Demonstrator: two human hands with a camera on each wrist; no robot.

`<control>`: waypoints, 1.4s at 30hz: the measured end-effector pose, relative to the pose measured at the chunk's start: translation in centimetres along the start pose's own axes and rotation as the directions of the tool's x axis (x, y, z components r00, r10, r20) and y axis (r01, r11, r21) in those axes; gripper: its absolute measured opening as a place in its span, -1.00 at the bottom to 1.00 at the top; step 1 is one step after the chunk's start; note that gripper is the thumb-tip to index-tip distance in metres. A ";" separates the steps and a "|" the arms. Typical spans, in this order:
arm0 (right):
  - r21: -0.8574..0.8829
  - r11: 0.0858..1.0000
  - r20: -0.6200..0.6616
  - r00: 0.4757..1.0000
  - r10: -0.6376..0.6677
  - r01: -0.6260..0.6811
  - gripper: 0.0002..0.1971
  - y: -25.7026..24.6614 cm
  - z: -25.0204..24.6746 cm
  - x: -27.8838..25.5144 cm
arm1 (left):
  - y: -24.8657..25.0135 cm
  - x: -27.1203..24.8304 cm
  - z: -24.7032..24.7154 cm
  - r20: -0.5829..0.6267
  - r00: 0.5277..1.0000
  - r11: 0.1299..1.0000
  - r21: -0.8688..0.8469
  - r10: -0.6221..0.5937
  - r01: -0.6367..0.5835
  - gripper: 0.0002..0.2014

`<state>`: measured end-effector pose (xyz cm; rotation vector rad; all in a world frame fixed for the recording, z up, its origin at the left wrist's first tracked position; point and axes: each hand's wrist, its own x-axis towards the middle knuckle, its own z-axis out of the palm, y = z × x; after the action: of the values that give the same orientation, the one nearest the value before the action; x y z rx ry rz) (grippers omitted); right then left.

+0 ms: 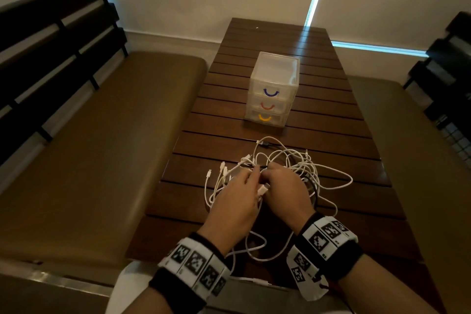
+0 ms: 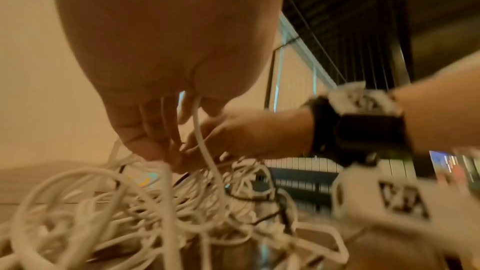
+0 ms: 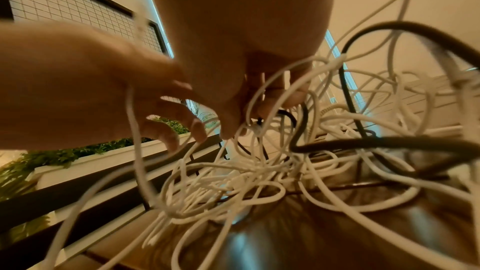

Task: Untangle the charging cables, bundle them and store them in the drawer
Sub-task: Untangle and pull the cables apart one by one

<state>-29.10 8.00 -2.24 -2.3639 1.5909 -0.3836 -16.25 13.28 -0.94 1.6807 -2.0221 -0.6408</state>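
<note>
Cables: one loose tangle on the near half of the slatted wooden table, both hands buried in its middle. Mostly thin white cord; one black cable threads through the heap, thicker than the white ones in the right wrist view.

Handling (judgement): light, limp, no stiffness to speak of; the cords will sag and drag neighbours along when lifted. The smooth jacket looks fairly slippery, so a pinch holds better than an open palm. Best hold is at a plug end, then feed the cord back through the loops; pulling mid-length likely tightens the knot.

Left hand: fingers bent down into the heap; the left wrist view shows white cord running between them, so it holds a strand or two.

Right hand: fingers curled around white cord near the centre, with a small white plug showing between the two hands; which hand has it, cannot tell.

Counts:
- tangle: 1
- black cables: 1 seen for certain
- white cables: cannot count, too overlapped; several free plug ends fan out at the left edge of the heap
- drawer unit: 1, clear plastic, beyond the tangle, well apart from it
- drawers: 3, handles blue, orange, yellow top to bottom, all closed

Nothing untangled or bundled yet
</note>
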 end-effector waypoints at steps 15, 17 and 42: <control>-0.152 0.985 -0.202 0.973 -0.115 0.085 -0.87 -0.4 0.4 -0.8 | -0.9 2.2 -2.4 0.113 0.991 0.995 0.070 0.068 -0.077 -0.75; -0.188 0.978 -0.220 0.967 -0.130 0.088 -0.89 -0.4 0.2 -0.8 | -0.7 2.1 -3.4 0.075 0.994 0.990 0.109 0.083 -0.091 -0.73; 0.097 0.989 -0.344 0.937 -0.068 0.108 -0.77 -2.6 -2.1 -1.7 | -3.7 0.2 -9.5 -0.189 0.979 0.926 -0.376 -0.079 0.002 -0.77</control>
<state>-28.25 10.38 0.58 -2.3817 1.5510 -0.9223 -7.68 11.77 4.46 1.4942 -1.6064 -0.7808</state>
